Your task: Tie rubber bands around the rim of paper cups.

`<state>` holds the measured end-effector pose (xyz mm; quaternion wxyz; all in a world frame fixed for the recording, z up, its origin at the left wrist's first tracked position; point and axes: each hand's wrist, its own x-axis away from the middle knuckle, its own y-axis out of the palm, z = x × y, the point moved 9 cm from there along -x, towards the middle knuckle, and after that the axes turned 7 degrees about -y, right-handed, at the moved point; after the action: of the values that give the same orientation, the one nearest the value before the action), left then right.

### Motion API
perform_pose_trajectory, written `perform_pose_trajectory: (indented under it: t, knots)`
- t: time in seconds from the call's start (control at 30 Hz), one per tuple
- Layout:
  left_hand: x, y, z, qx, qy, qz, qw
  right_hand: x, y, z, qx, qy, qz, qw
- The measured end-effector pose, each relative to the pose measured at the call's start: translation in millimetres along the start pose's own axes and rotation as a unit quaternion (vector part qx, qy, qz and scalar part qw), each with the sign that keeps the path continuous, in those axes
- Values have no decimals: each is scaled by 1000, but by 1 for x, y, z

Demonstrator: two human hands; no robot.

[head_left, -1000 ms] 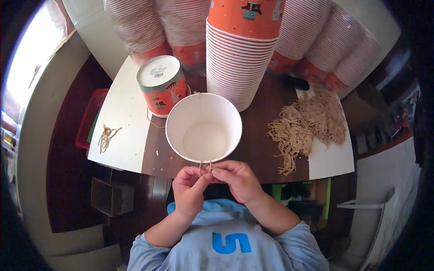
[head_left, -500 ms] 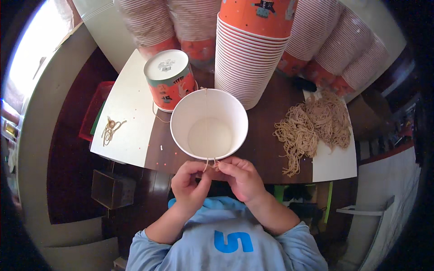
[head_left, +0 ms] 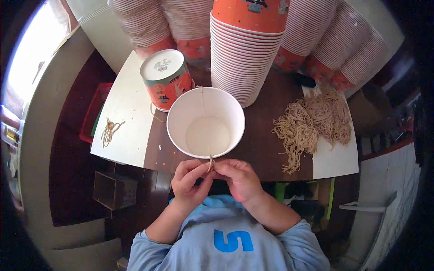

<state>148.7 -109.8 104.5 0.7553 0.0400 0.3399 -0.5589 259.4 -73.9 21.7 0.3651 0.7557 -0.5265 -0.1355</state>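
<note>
A white-lined paper bucket (head_left: 181,128) stands mouth up in front of me. A tan cord (head_left: 211,160) runs across its mouth and comes over the near rim. Just below that rim my left hand (head_left: 190,180) pinches the cord between thumb and fingers. Close against it, my right hand (head_left: 242,180) grips the same cord, its fingertips nearly meeting the left ones. The exact shape of the loop or knot between them is partly hidden by the fingers.
An upside-down orange bucket (head_left: 165,86) stands behind left. Behind right rises a tall stack of buckets (head_left: 244,58), with wrapped stacks (head_left: 190,27) further back. A heap of tan cords (head_left: 312,122) lies at right, a few loose cords (head_left: 110,131) at left.
My fingertips have drawn the cord strands closer together at the near rim. The view has shifted slightly, moving the bucket and stack a little left in the picture.
</note>
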Motion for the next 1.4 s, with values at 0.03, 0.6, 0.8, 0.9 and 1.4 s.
perform_pose_trajectory:
  t: [0.03, 0.6, 0.8, 0.9, 1.4]
  knots:
    - [0, 0, 3, -18, 20, 5, 1000, 0, 0, 0, -1, -1, 1, 1000]
    - [9, -1, -32, 143, -183, 2, 973, -4, -11, -1, 9, -15, 29, 999]
    - [13, 0, -44, 214, -238, 4, 947, -2, -22, -14, 166, -81, 79, 980]
    - [15, 5, -48, 267, -273, -5, 924, 5, -9, -50, 441, -230, 95, 862]
    - [12, 12, -39, 366, -282, -74, 884, 28, 41, -81, 722, -497, 82, 474]
